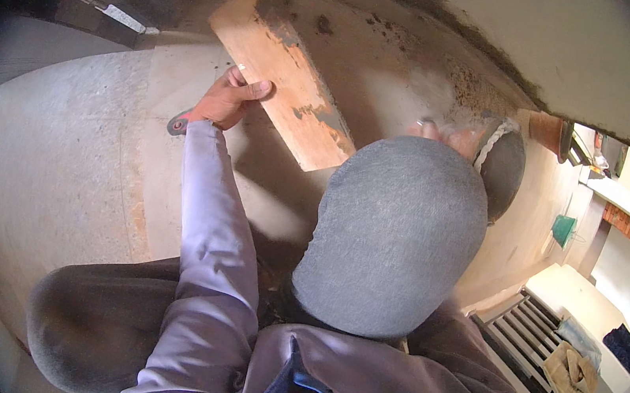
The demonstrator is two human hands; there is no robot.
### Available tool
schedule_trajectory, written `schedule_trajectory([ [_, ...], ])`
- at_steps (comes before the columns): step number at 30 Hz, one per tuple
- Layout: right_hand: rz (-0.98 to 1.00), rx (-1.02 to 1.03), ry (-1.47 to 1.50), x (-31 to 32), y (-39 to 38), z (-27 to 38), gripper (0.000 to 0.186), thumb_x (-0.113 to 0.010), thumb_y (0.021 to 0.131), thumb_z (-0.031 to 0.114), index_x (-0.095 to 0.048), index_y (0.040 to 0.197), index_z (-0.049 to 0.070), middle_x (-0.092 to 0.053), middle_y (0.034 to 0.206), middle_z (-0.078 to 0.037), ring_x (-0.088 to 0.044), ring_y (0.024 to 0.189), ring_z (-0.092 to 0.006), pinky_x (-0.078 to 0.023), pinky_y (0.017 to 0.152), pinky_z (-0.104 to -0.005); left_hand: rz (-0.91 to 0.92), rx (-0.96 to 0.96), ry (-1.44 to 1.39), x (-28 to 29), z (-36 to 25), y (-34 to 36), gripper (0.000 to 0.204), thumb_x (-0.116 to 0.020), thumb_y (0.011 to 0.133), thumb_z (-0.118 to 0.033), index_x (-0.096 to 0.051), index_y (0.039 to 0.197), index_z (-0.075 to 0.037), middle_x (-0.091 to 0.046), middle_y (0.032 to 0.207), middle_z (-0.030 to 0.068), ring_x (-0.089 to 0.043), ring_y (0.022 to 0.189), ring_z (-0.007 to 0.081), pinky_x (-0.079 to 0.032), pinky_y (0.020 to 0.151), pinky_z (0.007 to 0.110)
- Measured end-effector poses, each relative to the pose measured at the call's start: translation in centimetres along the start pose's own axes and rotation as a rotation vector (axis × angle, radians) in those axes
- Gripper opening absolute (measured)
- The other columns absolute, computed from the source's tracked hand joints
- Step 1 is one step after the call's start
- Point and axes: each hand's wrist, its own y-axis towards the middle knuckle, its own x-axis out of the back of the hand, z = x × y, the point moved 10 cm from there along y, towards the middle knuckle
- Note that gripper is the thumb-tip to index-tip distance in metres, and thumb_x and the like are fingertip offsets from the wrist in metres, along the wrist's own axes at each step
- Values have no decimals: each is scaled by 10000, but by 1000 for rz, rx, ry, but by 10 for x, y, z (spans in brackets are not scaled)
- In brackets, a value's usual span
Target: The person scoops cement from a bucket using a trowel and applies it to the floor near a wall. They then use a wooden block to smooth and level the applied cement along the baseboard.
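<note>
My left hand (234,98) grips a flat wooden board (287,74) by its left edge, the thumb on top and the fingers underneath. Grey mortar-like smears cover the board's far and right sides. Beside my left wrist shows the rounded dark grey end of an object (178,124) with a hole in it. My raised grey-clad knee (397,239) blocks the view of most of my right arm. Past the knee is a patch of blurred skin; whether it belongs to my right hand (429,129) or to a foot is hard to make out.
Dark clumps (323,24) lie scattered on the floor beyond the board. A reddish-brown pot-like container (547,135) stands by the far right wall, with a green container (563,230) nearer. At right is a dark slatted frame (528,328), with a navy cloth (627,353) near it.
</note>
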Motion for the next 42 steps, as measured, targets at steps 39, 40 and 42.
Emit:
schedule_trajectory([
  [39,-614,664,235,35,-80,-144,263,-412,960,240,-451,1147,58,-526,841,-126,-457,502,-167,-455,439,-284,-596,-309,-241,-97,41,98,254,-680,817,-44,-575,1046,-17,-641,979,74,-633,860,203,-564,707,372],
  [40,-457,535,479,44,-73,-132,268,-413,959,252,-447,1134,52,-511,812,-121,-444,486,-160,-439,431,-277,-626,-302,-237,-95,40,99,252,-675,818,-38,-578,1049,-15,-641,979,74,-633,859,203,-561,708,374],
  [42,-129,213,1062,56,-67,-106,281,-415,956,278,-446,1105,42,-486,754,-110,-428,466,-150,-408,419,-265,-610,-313,-261,-101,41,106,260,-672,818,-39,-578,1059,-18,-639,992,76,-630,861,203,-551,708,370],
])
